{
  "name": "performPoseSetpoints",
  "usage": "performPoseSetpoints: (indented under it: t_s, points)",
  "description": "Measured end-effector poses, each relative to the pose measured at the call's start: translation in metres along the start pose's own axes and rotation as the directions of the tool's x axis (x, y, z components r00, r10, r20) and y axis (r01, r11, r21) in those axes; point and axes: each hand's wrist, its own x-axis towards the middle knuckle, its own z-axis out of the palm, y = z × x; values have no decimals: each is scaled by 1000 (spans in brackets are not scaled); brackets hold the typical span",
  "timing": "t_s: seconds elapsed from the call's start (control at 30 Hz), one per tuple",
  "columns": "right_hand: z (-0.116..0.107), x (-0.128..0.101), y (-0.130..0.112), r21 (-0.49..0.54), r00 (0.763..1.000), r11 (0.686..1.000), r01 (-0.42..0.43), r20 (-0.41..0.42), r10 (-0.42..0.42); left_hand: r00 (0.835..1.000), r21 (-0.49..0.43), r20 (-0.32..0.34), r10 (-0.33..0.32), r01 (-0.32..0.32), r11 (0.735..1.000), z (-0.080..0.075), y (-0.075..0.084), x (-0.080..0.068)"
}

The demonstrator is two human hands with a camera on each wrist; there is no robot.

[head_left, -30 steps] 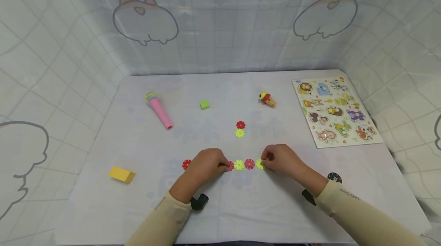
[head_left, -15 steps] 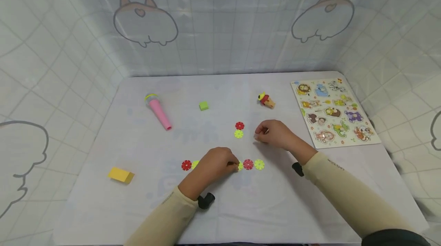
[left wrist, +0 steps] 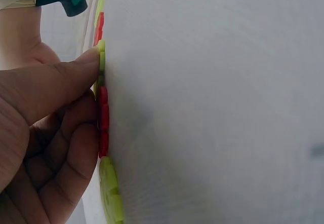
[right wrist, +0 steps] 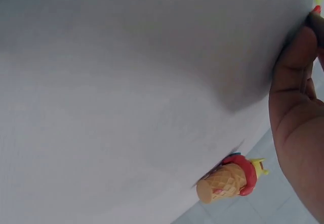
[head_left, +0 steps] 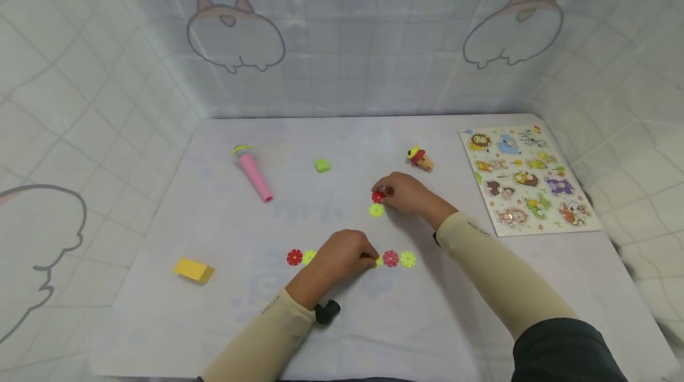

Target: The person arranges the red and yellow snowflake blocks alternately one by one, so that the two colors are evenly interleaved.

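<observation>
On the white table lies a row of small notched plastic discs, with a red disc (head_left: 294,257) and a yellow-green disc (head_left: 309,256) at its left. My left hand (head_left: 342,257) covers the row's middle, thumb and fingers pinching a yellow-green disc (left wrist: 102,61) beside a red disc (left wrist: 104,122). Right of the fingertips come another red disc (head_left: 391,258) and a yellow-green end disc (head_left: 408,259). Farther back, my right hand (head_left: 404,193) pinches a red disc (head_left: 378,197) just behind a lone yellow-green disc (head_left: 376,210).
A pink toy microphone (head_left: 253,175) and a green block (head_left: 322,165) lie at the back left. An ice-cream-cone toy (head_left: 420,158) is beyond my right hand. An animal puzzle board (head_left: 529,183) occupies the right side; a yellow block (head_left: 194,270) sits at the left.
My right hand has left the row's right-end yellow-green disc and moved back and left to the far red disc. My left hand has shifted slightly right along the row.
</observation>
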Motion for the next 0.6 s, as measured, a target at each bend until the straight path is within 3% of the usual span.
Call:
performPoseSetpoints:
  t_s: [0.13, 0.27, 0.43, 0.6]
  points:
    - [-5, 1, -1, -9, 1000, 1000, 8, 28, -8, 1000, 1, -8, -1, 1, 1000, -1, 2, 0]
    - [-5, -2, 2, 15, 1000, 1000, -14, -1, 14, 1000, -4, -6, 1, -1, 1000, -2, 3, -1]
    - [-8, -19, 11, 158, 996, 986, -57, -63, 68, 1000, -9, -7, -22, 22, 1000, -3, 2, -1]
    - [-12, -54, 34, 306, 995, 949, -69, -43, 86, 1000, -11, -8, -18, 18, 1000, -2, 1, 0]
